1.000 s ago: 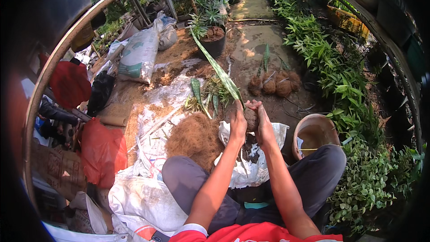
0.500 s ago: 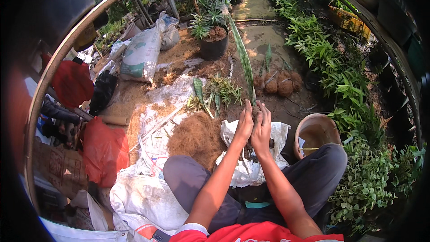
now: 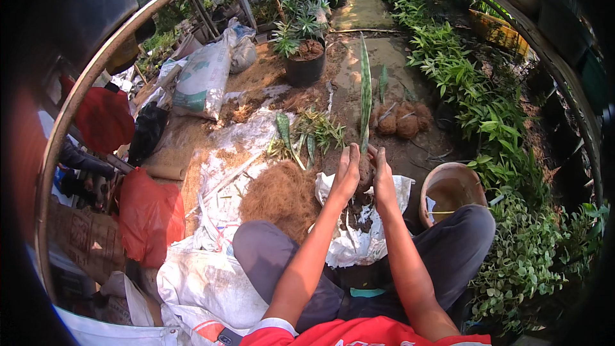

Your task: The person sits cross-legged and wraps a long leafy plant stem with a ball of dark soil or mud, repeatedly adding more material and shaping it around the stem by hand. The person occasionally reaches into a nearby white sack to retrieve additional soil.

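Note:
A tall, mottled snake plant leaf stands almost upright between my hands. Round its base is a dark clump of soil. My left hand cups that clump from the left, and my right hand cups it from the right, fingers pointing away from me. The palms face each other, with the clump between them. Below lies a white plastic sack with dark soil on it, between my bent legs. To the left of it sits a heap of brown coconut fibre.
Right of the sack stands a round tub. Farther off are several fibre-wrapped root balls, cut leaves and a black potted plant. A red plastic bag lies at left; leafy plants line the right.
The leaf has swung from leaning left to nearly upright. My hands, which were pressed closer together, have moved apart a little, so the soil clump shows between them.

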{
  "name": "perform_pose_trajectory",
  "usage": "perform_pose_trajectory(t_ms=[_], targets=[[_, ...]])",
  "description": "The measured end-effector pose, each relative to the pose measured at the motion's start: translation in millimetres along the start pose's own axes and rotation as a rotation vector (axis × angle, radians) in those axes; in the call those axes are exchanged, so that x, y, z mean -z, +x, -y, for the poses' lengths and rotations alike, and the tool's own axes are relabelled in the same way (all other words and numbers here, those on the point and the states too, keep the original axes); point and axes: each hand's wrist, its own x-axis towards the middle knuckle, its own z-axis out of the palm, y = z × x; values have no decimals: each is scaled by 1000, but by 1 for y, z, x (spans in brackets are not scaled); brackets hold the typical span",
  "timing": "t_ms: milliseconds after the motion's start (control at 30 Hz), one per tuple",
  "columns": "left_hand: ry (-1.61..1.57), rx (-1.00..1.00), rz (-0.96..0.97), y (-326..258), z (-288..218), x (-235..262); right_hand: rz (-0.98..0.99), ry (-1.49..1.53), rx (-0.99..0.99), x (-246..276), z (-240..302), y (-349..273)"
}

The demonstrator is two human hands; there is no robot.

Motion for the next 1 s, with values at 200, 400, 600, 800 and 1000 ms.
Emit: perform_pose_trajectory(t_ms=[200, 400, 600, 800, 1000], targets=[[83, 294, 29, 5, -1, 2, 7, 137, -237, 2, -11, 1], [769, -363, -37, -5, -12, 7, -49, 583, -324, 12, -9, 7], [842, -952, 83, -9, 9, -9, 100, 870, -333, 11, -24, 4], [622, -887, 38, -7, 38, -5, 171, 879, -326, 19, -34, 5], [635, -840, -19, -8, 46, -7, 24, 635, -370, 19, -41, 7]])
